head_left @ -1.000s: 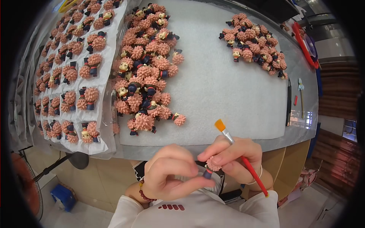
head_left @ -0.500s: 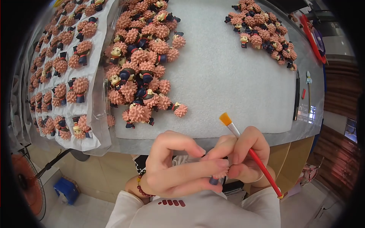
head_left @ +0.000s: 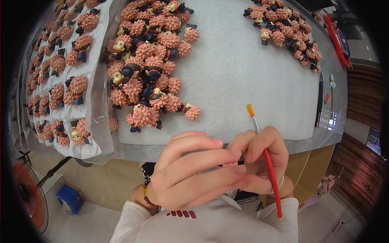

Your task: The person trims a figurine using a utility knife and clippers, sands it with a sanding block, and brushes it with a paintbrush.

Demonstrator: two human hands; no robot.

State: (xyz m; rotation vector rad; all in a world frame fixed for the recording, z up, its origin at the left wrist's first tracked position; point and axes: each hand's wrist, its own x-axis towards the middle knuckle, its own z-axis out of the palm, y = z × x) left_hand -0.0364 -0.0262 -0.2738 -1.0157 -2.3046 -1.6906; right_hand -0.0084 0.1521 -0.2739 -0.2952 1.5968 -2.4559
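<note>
My left hand is curled in front of my chest, its fingers closed around a small figurine. Only a sliver of pink shows between the fingers. Against those fingertips, my right hand pinches with thumb and forefinger. A paintbrush with a red handle is also gripped in my right hand, its yellow bristles pointing up and away over the mat. Beyond my left hand lies a heap of figurines with pink spiky balls, dark clothes and pale faces.
A white foam mat covers the table. A second figurine pile lies far right. More figurines sit in rows on a white lined tray at left. A black pen-like tool lies at the right edge; an orange fan stands lower left.
My left fingers have closed further over the figurine, hiding its dark lower part. The paintbrush has turned more upright in my right hand. The whole view has shifted slightly.
</note>
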